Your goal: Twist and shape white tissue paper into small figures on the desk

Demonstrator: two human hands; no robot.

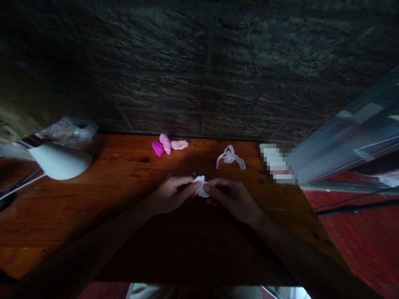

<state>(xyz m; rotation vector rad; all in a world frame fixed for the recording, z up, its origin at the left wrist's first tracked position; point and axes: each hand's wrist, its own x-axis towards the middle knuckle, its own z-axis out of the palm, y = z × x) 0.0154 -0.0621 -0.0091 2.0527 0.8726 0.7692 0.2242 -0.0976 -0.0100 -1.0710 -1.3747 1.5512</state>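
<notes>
A small white crumpled lump [202, 187] sits between my two hands above the wooden table; whether it is clay or paper I cannot tell. My left hand [174, 192] pinches its left side between thumb and fingers. On the other side, my right hand [232, 195] grips it the same way, thumb on top. Beyond my hands, near the wall, lie a magenta lump [158, 148], a pink lump [165, 143] and a paler pink lump [179, 144], touching each other. A thin, whitish, curled strip [229, 156] rests farther right.
The wooden table [124, 174] meets a dark brick-patterned wall [199, 83]. At left stand a white cone-shaped object [62, 161] with a cord and some clear plastic wrapping [70, 131]. A blurred-out white item [278, 163] lies at right beside a translucent panel [339, 128].
</notes>
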